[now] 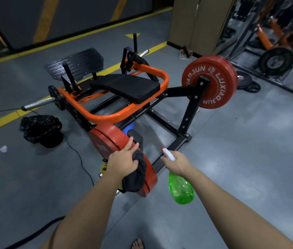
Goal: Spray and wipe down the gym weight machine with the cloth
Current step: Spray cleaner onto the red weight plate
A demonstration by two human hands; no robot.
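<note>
The weight machine (129,112) has an orange tube frame, a black seat pad and black steel legs, and lies low on the grey floor. A red weight plate (109,139) sits on its near end. My left hand (122,161) presses a dark grey cloth (138,177) against that plate's rim. My right hand (177,163) grips a green spray bottle (181,191) by its white trigger head, with the nozzle pointing toward the machine's black base bar. A second red plate (212,81) marked LUXIAOJUN hangs on the far right arm.
A black plastic bag (41,129) lies on the floor to the left, with a black cable (81,160) running past it. Yellow floor lines cross behind the machine. Black plates (248,83) lie by a mirror at the right. My sandalled foot (138,244) shows at the bottom.
</note>
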